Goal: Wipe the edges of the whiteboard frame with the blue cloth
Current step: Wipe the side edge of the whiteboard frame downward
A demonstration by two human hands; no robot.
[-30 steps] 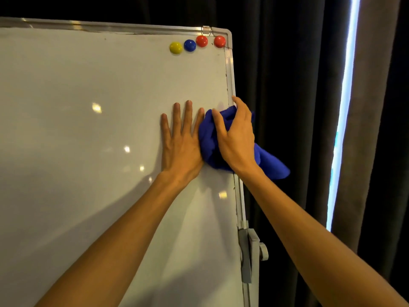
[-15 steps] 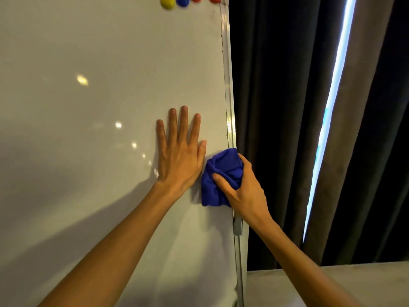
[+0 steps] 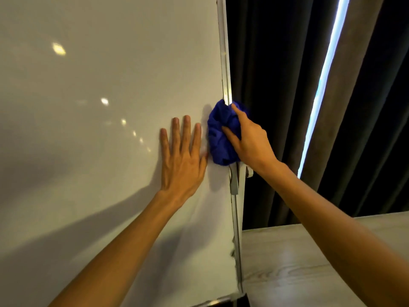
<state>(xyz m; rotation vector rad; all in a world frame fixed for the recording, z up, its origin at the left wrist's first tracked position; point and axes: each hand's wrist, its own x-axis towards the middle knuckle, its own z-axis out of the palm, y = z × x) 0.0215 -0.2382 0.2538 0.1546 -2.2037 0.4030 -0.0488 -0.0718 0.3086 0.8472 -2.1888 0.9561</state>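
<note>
blue cloth (image 3: 222,138) now higher on frame edge (image 3: 226,80), bunched in gripping right hand (image 3: 250,140); left hand (image 3: 181,158) flat, open

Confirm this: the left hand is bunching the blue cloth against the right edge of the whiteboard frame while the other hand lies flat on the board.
Not quite. In the head view it is the right hand that bunches the blue cloth against the right edge of the whiteboard frame; the left hand lies flat on the board.
</note>
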